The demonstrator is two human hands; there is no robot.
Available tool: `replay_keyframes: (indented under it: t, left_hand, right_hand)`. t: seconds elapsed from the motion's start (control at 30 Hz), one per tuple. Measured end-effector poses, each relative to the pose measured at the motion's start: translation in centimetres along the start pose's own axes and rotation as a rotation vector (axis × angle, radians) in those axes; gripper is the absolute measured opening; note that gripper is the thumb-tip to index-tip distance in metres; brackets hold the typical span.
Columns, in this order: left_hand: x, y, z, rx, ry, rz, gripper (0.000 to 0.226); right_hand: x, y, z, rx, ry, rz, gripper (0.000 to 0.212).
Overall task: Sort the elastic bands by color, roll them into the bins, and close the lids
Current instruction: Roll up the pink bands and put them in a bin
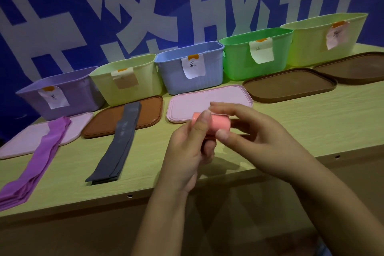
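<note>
Hands met over the table edge: left hand [188, 147] and right hand [249, 131] both pinched the pink roll [216, 125], keeping it tightly wound for binning.

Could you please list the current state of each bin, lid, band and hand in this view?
pink band: rolled up, held in both hands.
left hand: grips the roll.
right hand: pinches the roll.
purple bands: unrolled, flat on the table.
grey bands: unrolled, lying across a brown lid.
five bins: open, labelled.
five lids: off, flat before the bins.
</note>
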State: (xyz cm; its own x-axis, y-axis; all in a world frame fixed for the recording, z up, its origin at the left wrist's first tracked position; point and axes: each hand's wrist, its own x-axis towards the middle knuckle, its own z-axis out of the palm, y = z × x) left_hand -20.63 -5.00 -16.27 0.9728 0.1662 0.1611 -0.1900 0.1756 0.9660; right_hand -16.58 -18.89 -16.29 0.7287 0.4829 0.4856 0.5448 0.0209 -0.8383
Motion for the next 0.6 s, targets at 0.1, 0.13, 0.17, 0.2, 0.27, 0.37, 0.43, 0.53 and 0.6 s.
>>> replay_keyframes:
  t: [0.1, 0.13, 0.17, 0.2, 0.27, 0.37, 0.43, 0.53, 0.6]
  left_hand:
    - [0.2, 0.2, -0.6, -0.005, -0.039, 0.028, 0.039]
    - [0.2, 0.2, -0.6, -0.005, -0.06, 0.047, 0.034]
    - [0.2, 0.2, -0.6, -0.008, -0.079, 0.061, 0.028]
    - [0.2, 0.2, -0.6, -0.023, -0.091, 0.065, 0.023]
    - [0.1, 0.1, -0.7, -0.069, -0.099, 0.05, 0.02]
    - [-0.1, -0.3, -0.8, -0.097, -0.102, 0.044, 0.022]
    - [-0.1, -0.4, -0.7, -0.083, -0.093, 0.054, 0.021]
    - [0.0, -0.4, -0.6, -0.056, -0.059, 0.033, 0.02]
    - [0.0, -0.2, -0.5, -0.013, -0.036, -0.001, 0.025]
  right_hand:
    - [0.3, 0.2, -0.2, 0.04, 0.096, 0.099, 0.051]
    - [0.5, 0.1, -0.1, -0.02, 0.112, 0.09, 0.049]
    - [0.6, -0.1, 0.1, -0.064, 0.104, 0.087, 0.046]
    - [0.7, -0.1, 0.3, -0.074, 0.086, 0.091, 0.04]
    - [0.7, -0.2, 0.5, -0.012, 0.045, 0.118, 0.034]
    - [0.6, 0.0, 0.5, 0.067, 0.029, 0.109, 0.035]
    - [0.6, 0.5, 0.7, 0.036, 0.06, 0.043, 0.033]
    - [0.3, 1.2, 0.9, -0.114, 0.137, -0.057, 0.04]
    - [0.1, 1.2, 1.1, -0.231, 0.183, -0.158, 0.042]
